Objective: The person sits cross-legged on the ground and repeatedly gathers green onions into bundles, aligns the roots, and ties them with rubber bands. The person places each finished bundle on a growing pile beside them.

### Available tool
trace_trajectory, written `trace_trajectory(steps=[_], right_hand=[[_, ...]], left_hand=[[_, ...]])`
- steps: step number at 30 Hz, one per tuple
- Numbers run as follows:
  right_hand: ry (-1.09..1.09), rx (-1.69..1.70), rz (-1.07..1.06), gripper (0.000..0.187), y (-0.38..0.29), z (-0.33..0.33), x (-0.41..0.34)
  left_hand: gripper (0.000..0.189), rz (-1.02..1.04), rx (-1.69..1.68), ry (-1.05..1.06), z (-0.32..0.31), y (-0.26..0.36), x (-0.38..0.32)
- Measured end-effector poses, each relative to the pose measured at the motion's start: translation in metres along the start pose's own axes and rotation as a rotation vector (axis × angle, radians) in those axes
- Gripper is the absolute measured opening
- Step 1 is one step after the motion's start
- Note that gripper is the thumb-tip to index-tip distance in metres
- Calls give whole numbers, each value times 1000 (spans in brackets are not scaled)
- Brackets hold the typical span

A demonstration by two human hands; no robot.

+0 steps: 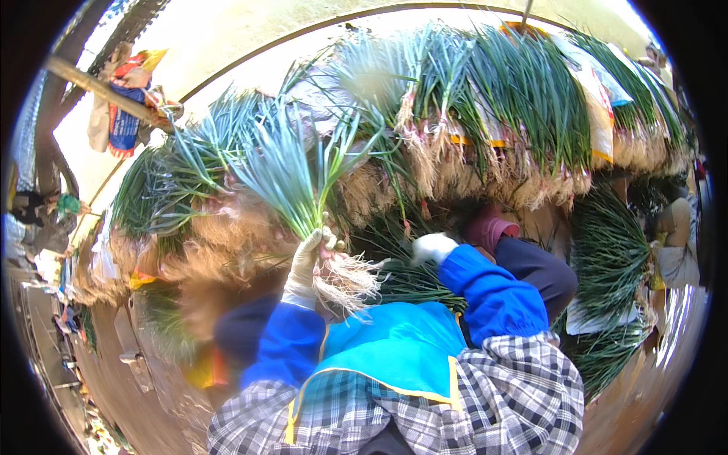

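Observation:
My left hand (304,264), in a pale glove, grips a bunch of green onions (304,207) just above the roots. The leaves fan upward, and the whitish roots (347,278) hang beside the glove over my turquoise apron (392,335). My right hand (433,249), also gloved, is blurred at the edge of a loose heap of green onions (418,281) in front of me. Its fingers are bent and partly hidden, so whether they hold anything is unclear. A single onion stalk (406,227) hangs close to that hand.
A long raised row of onion bunches (529,108), roots towards me, crosses in front. Sacks (594,108) lie among them. More onions (608,256) are stacked at right, near another person's knee (677,219). A wooden pole (108,94) juts in at upper left.

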State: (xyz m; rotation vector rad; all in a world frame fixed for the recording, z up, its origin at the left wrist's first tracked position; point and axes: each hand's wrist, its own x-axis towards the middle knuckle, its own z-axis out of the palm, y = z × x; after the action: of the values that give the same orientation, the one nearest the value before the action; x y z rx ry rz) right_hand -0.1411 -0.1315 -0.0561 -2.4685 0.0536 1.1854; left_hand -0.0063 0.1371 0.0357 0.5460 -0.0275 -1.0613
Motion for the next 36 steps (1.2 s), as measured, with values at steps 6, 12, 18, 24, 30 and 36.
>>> trace_trajectory(steps=[6,12,18,24,30,36], right_hand=[[800,1191,105,85,88,-13,54],[1008,1634,-271,81,11,5,70],[1065,1098,191,77,-43,33,81],[1300,1103,16,26,-72,-43,32],[1765,106,137,43,-47,-202,-70],[347,954,-453,41,-138,-153,-16]], left_hand=[[43,45,119,-17,52,41,-28],[31,342,209,-130,122,116,-93],[45,466,460,-288,131,154,-75],[21,369,546,-52,99,128,-30],[24,176,439,274,33,70,16],[23,-74,400,351,-3,11,30]])
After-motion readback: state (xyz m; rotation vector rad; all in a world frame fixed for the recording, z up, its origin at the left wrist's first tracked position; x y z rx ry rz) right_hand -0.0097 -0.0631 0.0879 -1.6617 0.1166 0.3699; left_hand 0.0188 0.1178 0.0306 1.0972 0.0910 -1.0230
